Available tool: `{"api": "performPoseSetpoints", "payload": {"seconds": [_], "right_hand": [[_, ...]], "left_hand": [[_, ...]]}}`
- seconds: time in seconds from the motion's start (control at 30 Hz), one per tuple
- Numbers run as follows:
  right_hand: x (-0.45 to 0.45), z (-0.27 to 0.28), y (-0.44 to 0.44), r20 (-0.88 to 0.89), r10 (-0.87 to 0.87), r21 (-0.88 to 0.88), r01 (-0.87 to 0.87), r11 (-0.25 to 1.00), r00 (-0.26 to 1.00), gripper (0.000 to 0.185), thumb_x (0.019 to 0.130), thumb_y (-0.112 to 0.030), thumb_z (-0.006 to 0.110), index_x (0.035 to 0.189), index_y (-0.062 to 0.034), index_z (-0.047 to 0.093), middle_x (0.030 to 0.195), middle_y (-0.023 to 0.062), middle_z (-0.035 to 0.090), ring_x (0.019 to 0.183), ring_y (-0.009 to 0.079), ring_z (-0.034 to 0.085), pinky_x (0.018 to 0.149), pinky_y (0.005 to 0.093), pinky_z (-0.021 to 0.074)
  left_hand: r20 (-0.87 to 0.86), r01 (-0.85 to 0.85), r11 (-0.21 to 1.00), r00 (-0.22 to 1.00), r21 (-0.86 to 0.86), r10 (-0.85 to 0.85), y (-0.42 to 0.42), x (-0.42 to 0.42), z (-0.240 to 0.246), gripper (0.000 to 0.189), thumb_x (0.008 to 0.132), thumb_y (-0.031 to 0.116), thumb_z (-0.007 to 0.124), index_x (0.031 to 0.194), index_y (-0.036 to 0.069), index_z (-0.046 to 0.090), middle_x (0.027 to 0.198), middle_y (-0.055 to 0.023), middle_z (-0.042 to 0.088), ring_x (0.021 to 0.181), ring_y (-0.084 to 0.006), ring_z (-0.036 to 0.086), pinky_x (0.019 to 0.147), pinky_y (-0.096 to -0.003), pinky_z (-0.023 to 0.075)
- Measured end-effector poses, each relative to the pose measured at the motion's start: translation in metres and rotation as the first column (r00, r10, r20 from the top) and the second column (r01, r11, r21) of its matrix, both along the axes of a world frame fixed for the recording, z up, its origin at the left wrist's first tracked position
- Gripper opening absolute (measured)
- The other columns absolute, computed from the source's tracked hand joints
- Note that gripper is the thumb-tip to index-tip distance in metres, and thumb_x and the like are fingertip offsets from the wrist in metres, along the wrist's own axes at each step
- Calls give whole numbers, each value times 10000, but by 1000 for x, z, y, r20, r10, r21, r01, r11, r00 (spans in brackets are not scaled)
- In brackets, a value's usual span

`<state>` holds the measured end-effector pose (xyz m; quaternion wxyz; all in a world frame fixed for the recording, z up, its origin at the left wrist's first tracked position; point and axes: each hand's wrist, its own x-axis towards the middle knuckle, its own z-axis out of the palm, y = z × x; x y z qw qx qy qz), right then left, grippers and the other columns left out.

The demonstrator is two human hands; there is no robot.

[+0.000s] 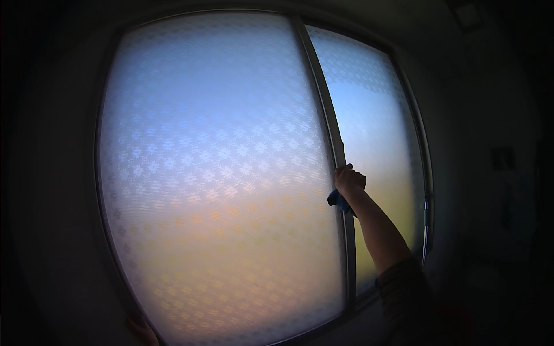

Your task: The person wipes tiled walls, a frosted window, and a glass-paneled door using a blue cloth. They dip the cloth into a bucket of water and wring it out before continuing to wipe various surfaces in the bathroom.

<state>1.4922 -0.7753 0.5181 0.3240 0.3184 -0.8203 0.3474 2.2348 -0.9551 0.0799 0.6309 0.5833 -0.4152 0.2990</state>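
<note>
My right hand (351, 180) is closed around a dark blue cloth (339, 201), against the upright middle frame bar (320, 95) of a window. The cloth hangs below the fist, partly hidden by the wrist. Left of the bar is a large frosted pane (216, 173) with a flower pattern; to the right stands a narrower frosted pane (376, 129). My left hand (142, 329) is low at the picture's bottom left, beside the lower left edge of the window frame. It is dark there, and its fingers cannot be made out.
Dark wall surrounds the window. A thin upright rod (426, 225) with a shiny surface runs near the right side of the frame. A small dark rectangular thing (503, 158) is on the right, too dim to name. Another framed shape (468, 16) shows at the upper right.
</note>
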Motion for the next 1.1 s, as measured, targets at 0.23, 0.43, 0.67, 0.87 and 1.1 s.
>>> {"api": "performPoseSetpoints", "payload": {"seconds": [0.23,0.43,0.67,0.87,1.1], "right_hand": [[-20,-8,7,-140,52,-4,-53,999,989,478,987,-461,326,993,-17,503,766,158,696,736,353,700,648,464,560],[-25,-1,5,-172,1,-52,-10,999,985,442,975,-391,333,954,-5,546,781,159,693,723,337,704,644,446,567],[-16,-5,17,-132,76,3,-77,997,988,455,959,-368,336,1008,32,548,833,203,679,753,368,692,687,481,554],[-13,4,16,-135,115,95,-103,990,984,544,980,-477,300,1003,20,518,835,208,682,768,366,692,686,490,547],[-51,-6,-6,-280,-53,-20,49,999,959,467,972,-419,356,969,18,519,773,183,686,701,345,697,605,447,565]], "left_hand": [[16,-97,987,995,-127,100,-11,-4,-16,463,956,231,593,1333,-7,466,1258,-215,545,1137,-354,555,957,-409,468],[84,-181,972,977,-149,195,-20,-22,-13,424,980,184,548,1341,-17,458,1289,-221,526,1171,-351,537,970,-412,466],[144,-277,953,945,-122,294,2,-43,11,425,982,303,507,1273,-6,483,1169,-222,544,1033,-395,539,861,-479,460],[46,-341,937,937,-74,345,19,-28,11,408,993,285,492,1285,0,478,1199,-207,531,1072,-379,521,896,-471,442],[-23,-358,932,933,58,360,-5,-59,3,447,1023,248,426,1389,-9,416,1366,-210,475,1254,-354,473,1036,-447,403]]}}
